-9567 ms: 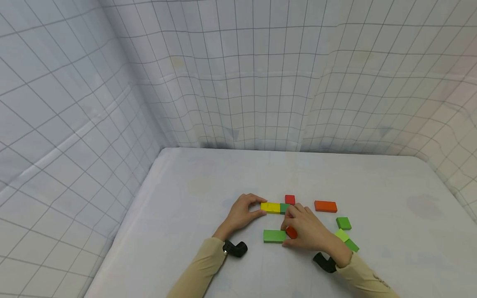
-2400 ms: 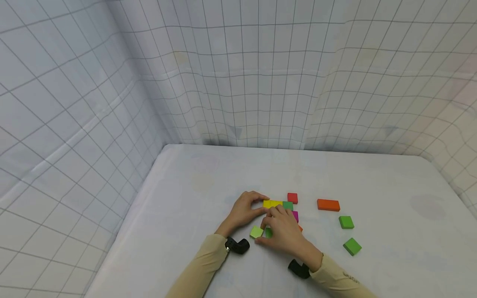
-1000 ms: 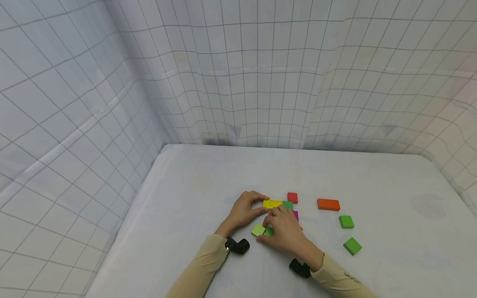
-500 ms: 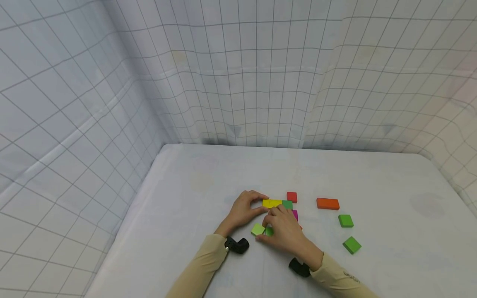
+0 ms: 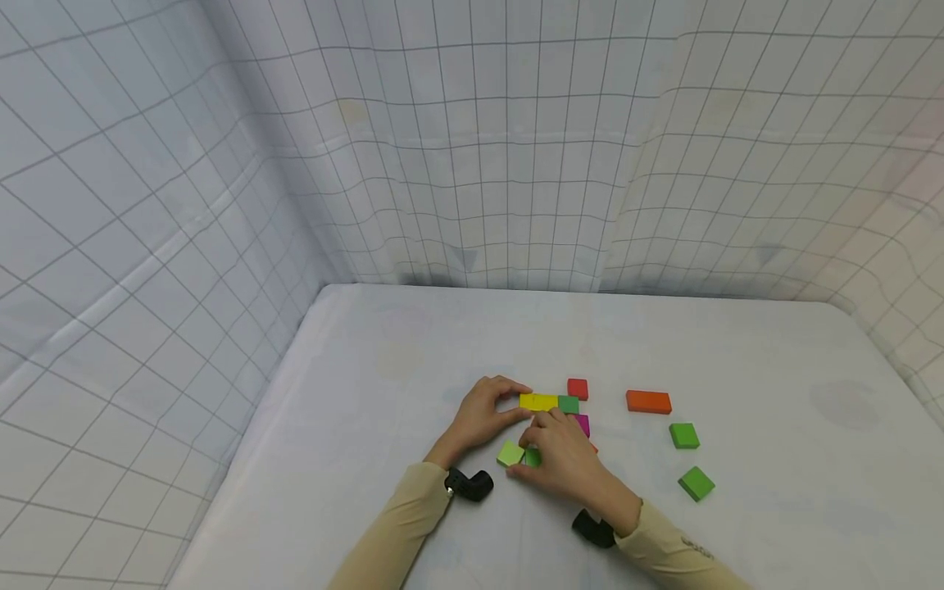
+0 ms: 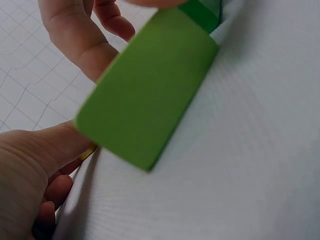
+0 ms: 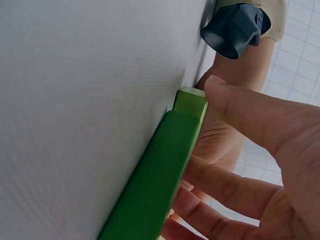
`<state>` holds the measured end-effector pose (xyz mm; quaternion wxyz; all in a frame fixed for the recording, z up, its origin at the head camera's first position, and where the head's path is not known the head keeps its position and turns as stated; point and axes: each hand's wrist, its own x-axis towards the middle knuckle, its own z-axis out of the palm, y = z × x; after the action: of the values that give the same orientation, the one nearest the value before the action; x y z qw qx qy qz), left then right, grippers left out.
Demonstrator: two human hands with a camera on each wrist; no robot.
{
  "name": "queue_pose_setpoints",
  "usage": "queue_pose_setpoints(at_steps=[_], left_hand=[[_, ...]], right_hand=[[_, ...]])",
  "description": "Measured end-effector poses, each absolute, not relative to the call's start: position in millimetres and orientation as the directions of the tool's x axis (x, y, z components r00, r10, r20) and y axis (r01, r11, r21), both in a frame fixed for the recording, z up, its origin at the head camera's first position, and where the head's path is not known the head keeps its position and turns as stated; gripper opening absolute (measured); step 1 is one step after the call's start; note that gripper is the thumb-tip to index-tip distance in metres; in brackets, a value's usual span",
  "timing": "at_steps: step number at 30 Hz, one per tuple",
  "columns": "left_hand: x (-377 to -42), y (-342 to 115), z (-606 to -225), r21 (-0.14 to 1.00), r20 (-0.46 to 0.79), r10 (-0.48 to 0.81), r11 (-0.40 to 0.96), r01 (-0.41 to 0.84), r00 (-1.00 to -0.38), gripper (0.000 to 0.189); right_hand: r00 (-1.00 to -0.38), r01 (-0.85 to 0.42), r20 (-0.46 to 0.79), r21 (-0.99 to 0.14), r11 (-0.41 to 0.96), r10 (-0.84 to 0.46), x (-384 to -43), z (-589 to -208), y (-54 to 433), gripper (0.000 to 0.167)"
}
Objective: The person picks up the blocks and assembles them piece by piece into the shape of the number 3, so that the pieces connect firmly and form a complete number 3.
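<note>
In the head view, my left hand (image 5: 483,415) pinches the left end of a row of yellow blocks (image 5: 539,402) between thumb and forefinger. A dark green block (image 5: 569,404) continues that row on the right. My right hand (image 5: 564,457) pinches a small light green block (image 5: 510,454) by its near and far sides, at the left end of a longer green block (image 5: 533,457). Most of this longer block is under the hand; in the right wrist view the green block (image 7: 155,175) runs right up to the light green block (image 7: 191,102). A magenta block (image 5: 583,424) peeks out behind my right hand.
A red block (image 5: 578,389) lies just behind the row. To the right are an orange-red block (image 5: 649,401), a green square block (image 5: 684,436) and another turned green block (image 5: 696,483). White gridded cloth (image 5: 472,164) hangs behind the table.
Over the longer span, the light green block came from the right-hand side to the green block's left end. In the last second, both hands have stayed nearly still.
</note>
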<state>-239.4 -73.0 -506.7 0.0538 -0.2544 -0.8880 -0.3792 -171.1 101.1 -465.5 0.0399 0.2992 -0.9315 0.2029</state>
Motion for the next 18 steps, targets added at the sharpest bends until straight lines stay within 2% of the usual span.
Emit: queue_pose_setpoints(at_steps=[9,18], left_hand=[[-240,-73,-507,0.640,0.289,0.421,0.583,0.501,-0.860,0.033],[-241,-74,-507,0.648,0.256,0.413,0.597,0.472,-0.874,0.033]], right_hand=[[-0.833,-0.551,0.198,-0.365,0.751,-0.516,-168,-452,111,0.034],[-0.907,-0.413,0.249,-0.364,0.835,-0.340,-180,-446,187,0.022]])
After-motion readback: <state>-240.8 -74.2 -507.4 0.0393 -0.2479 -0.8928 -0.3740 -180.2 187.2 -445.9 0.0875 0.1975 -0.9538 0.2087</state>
